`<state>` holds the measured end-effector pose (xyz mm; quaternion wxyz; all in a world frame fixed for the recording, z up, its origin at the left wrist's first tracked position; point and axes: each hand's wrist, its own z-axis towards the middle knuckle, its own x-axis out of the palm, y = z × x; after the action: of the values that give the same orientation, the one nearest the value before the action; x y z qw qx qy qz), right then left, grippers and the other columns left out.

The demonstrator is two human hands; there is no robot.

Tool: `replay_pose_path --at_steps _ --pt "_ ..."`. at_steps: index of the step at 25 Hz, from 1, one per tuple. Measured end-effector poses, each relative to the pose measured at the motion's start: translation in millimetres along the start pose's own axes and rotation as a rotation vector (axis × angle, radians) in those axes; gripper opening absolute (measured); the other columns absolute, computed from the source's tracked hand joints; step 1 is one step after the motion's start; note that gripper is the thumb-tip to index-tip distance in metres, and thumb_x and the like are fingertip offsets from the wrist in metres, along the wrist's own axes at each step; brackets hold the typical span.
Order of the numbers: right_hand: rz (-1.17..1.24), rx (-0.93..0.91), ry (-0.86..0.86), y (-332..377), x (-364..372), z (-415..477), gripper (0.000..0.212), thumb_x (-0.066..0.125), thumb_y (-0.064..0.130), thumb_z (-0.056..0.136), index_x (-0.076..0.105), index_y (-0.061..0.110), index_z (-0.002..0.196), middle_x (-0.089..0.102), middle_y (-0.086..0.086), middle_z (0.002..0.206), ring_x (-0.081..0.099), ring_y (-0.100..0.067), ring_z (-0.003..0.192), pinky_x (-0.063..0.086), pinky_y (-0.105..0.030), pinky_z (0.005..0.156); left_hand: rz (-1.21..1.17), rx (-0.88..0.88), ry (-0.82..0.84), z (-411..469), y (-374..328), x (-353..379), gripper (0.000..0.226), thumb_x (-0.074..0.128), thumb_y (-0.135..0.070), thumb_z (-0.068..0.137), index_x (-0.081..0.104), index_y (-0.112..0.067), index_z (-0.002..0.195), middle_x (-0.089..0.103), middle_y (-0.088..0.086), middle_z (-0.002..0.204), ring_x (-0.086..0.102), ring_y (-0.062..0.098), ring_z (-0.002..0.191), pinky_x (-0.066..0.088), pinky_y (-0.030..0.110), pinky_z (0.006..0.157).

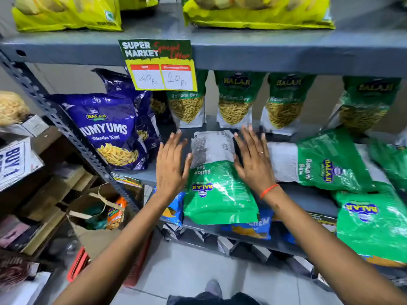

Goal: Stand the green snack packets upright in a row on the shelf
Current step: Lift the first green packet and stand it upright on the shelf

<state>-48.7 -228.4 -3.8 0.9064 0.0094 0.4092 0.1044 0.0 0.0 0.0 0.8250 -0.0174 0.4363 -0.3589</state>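
Observation:
A green snack packet [218, 186] lies flat on the grey shelf [136, 176], its end hanging over the front edge. My left hand [171, 164] is spread open at its left side, and my right hand [253, 159] is spread open at its right side, fingers touching or just beside it. Several green packets stand upright along the back: one [187, 106], another [236, 100], a third [284, 102] and a tilted one [365, 104]. More green packets lie flat to the right [323, 164], [372, 221].
Blue snack packets [110, 130] stand at the shelf's left. A price sign [160, 67] hangs from the upper shelf, which carries yellow bags [66, 14]. Blue packets [248, 227] sit on the shelf below. A paper bag [94, 216] and boxes crowd the floor at left.

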Motion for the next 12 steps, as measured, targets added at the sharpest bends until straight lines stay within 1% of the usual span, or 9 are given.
replay_pose_path --at_steps 2,3,4,5,6,7,8,10,12 --pt "-0.086 -0.006 0.173 -8.1 11.0 5.1 0.044 0.054 0.011 0.081 0.047 0.012 0.125 0.055 -0.014 0.133 0.036 -0.028 0.135 0.015 -0.059 0.114 0.030 0.098 0.179 -1.7 21.6 13.3 0.031 0.046 -0.008 0.085 0.055 -0.009 0.115 0.049 0.016 0.139 0.041 0.032 0.131 0.039 0.052 0.105" --pt "-0.119 0.014 0.281 -15.4 16.7 5.3 0.037 0.053 0.009 0.081 0.053 0.010 0.118 0.062 -0.015 0.124 0.043 -0.030 0.130 0.011 -0.063 0.114 0.036 0.133 0.264 -5.0 33.6 22.1 0.030 0.048 -0.003 0.080 0.058 -0.009 0.108 0.053 0.017 0.135 0.045 0.034 0.128 0.045 0.052 0.099" --pt "-0.131 0.049 0.409 -20.6 19.0 5.3 0.032 0.050 0.009 0.083 0.056 0.010 0.114 0.065 -0.015 0.118 0.043 -0.032 0.130 0.000 -0.063 0.115 0.039 0.110 0.362 -9.0 39.8 25.9 0.030 0.051 0.001 0.077 0.060 -0.009 0.104 0.055 0.017 0.134 0.048 0.034 0.126 0.048 0.051 0.096" --pt "-0.138 0.076 0.504 -23.4 23.0 6.0 0.030 0.048 0.010 0.085 0.057 0.010 0.114 0.065 -0.015 0.117 0.041 -0.032 0.130 -0.015 -0.057 0.113 0.018 0.096 0.406 -12.1 45.5 31.5 0.032 0.054 0.003 0.074 0.059 -0.011 0.103 0.055 0.015 0.133 0.050 0.033 0.124 0.049 0.048 0.095" --pt "-0.159 0.074 0.548 -24.7 23.7 4.8 0.030 0.048 0.012 0.085 0.057 0.010 0.114 0.065 -0.014 0.116 0.040 -0.032 0.131 -0.030 -0.047 0.108 0.007 0.085 0.434 -15.6 42.7 31.0 0.032 0.056 0.001 0.074 0.058 -0.013 0.103 0.056 0.014 0.133 0.052 0.032 0.122 0.048 0.044 0.095" --pt "-0.180 0.059 0.540 -26.6 25.0 4.8 0.032 0.051 0.013 0.084 0.056 0.011 0.115 0.065 -0.013 0.116 0.041 -0.032 0.129 -0.040 -0.039 0.101 0.004 0.102 0.426 -17.9 42.9 32.8 0.029 0.055 -0.004 0.076 0.058 -0.014 0.103 0.057 0.012 0.132 0.055 0.030 0.118 0.048 0.041 0.094" --pt "-0.183 0.047 0.527 -27.6 26.9 6.3 0.034 0.055 0.014 0.081 0.056 0.012 0.115 0.065 -0.013 0.114 0.043 -0.032 0.127 -0.043 -0.035 0.096 0.011 0.078 0.429 -17.0 38.9 31.2 0.027 0.052 -0.010 0.079 0.059 -0.014 0.105 0.058 0.010 0.131 0.058 0.029 0.114 0.049 0.038 0.092" --pt "-0.200 0.017 0.534 -28.9 25.9 6.2 0.044 0.069 0.017 0.068 0.059 0.013 0.110 0.069 -0.010 0.105 0.053 -0.032 0.116 -0.038 -0.038 0.101 -0.024 0.023 0.425 -11.4 35.2 31.4 0.037 0.043 -0.022 0.083 0.057 -0.015 0.116 0.057 0.008 0.133 0.057 0.027 0.117 0.050 0.039 0.094" --pt "-0.205 -0.063 0.470 -35.3 26.8 3.5 0.053 0.080 0.020 0.052 0.063 0.014 0.102 0.073 -0.007 0.092 0.064 -0.030 0.099 -0.019 -0.045 0.110 -0.074 -0.025 0.429 -5.5 31.5 28.4 0.049 0.037 -0.033 0.081 0.049 -0.020 0.127 0.055 0.007 0.136 0.055 0.026 0.121 0.050 0.041 0.096"
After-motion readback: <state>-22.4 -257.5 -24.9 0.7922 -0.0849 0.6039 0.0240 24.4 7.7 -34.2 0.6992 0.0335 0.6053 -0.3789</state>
